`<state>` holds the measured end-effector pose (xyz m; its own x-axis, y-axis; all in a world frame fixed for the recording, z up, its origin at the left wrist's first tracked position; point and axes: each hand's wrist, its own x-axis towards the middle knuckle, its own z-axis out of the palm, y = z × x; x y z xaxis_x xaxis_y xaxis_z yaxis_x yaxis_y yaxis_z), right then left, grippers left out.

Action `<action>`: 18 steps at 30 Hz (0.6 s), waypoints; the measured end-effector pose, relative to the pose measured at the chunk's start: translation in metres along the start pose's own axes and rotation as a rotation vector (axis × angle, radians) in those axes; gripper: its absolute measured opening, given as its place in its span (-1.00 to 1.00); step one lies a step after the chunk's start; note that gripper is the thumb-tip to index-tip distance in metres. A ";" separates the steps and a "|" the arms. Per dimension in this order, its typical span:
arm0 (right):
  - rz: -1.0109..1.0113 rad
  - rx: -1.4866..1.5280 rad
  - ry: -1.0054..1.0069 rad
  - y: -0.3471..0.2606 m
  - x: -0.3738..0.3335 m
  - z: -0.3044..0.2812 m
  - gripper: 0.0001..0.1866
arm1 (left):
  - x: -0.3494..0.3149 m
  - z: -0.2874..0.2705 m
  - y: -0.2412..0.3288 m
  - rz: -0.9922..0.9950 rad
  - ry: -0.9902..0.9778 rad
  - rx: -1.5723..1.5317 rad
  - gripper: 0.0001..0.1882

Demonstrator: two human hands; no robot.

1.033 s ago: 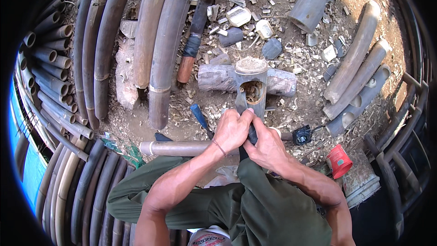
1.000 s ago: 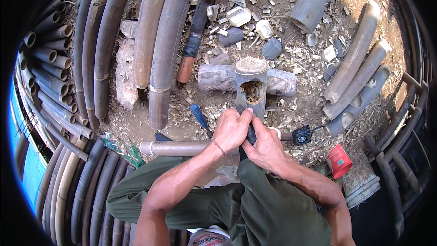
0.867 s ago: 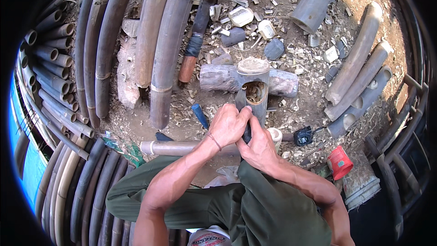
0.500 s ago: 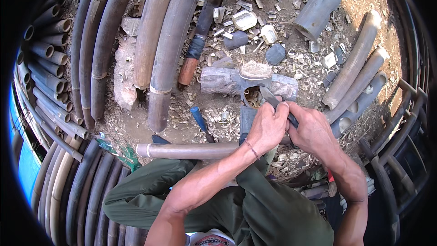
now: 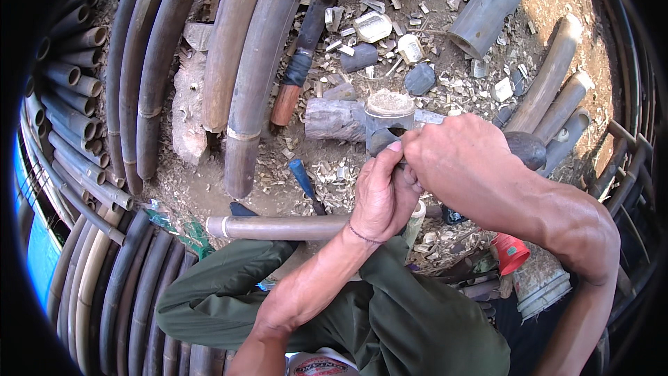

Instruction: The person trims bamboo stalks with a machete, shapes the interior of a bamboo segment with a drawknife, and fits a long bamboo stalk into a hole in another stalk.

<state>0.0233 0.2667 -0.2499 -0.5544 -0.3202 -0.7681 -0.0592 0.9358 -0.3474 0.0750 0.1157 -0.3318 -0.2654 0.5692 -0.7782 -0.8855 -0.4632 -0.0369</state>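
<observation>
A short dark bamboo tube [image 5: 390, 120] with a pale cut top leans over a log [image 5: 337, 120], an opening cut in its side. My right hand [image 5: 456, 157] is closed in a fist around a knife; its dark rounded handle end [image 5: 527, 150] sticks out to the right. Most of the blade is hidden by my hands at the opening. My left hand [image 5: 383, 198] is closed just below, its thumb at the opening and its curled fingers against my right fist. What its fingers grip is hidden.
A long bamboo pole [image 5: 278, 228] lies across before my legs. A blue-handled tool [image 5: 303, 179] and a red-handled blade [image 5: 287, 103] lie left. Bamboo lengths [image 5: 243, 132] stand around, and chips [image 5: 419, 79] cover the ground. A red cup [image 5: 510, 253] is at right.
My right hand has turned over and swung up, its elbow moving out to the right; the knife handle now points right. My left hand has rolled and moved slightly down and left.
</observation>
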 end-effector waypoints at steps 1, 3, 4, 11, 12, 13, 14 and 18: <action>-0.001 -0.053 -0.042 -0.005 0.006 -0.008 -0.83 | -0.002 0.003 0.002 -0.001 0.003 -0.050 -0.65; -0.058 -0.153 -0.102 -0.012 0.025 -0.019 -0.85 | -0.009 0.018 0.012 -0.018 0.046 -0.138 -0.62; -0.105 -0.200 -0.127 -0.013 0.040 -0.020 -0.86 | -0.009 0.024 0.017 -0.035 0.096 -0.185 -0.61; -0.082 0.036 -0.021 0.024 0.019 0.028 -0.75 | -0.029 -0.027 0.019 -0.203 -0.055 0.403 -0.26; -0.071 0.141 -0.028 0.023 0.003 0.044 -0.74 | -0.044 -0.027 0.017 -0.147 -0.107 0.772 -0.24; -0.041 0.252 -0.037 0.020 -0.016 0.059 -0.72 | -0.057 -0.023 0.015 -0.100 -0.172 1.142 -0.19; 0.071 0.423 0.085 0.014 -0.027 0.081 -0.68 | -0.069 -0.024 0.015 -0.073 -0.274 1.443 -0.14; 0.244 1.651 0.628 -0.043 -0.041 0.158 -0.67 | -0.097 -0.025 0.020 -0.005 -0.367 1.862 -0.13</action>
<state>0.1796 0.2168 -0.2880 -0.6481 0.2580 -0.7165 0.6588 -0.2818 -0.6975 0.0921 0.0342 -0.2731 -0.0963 0.7803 -0.6179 -0.0480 0.6164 0.7859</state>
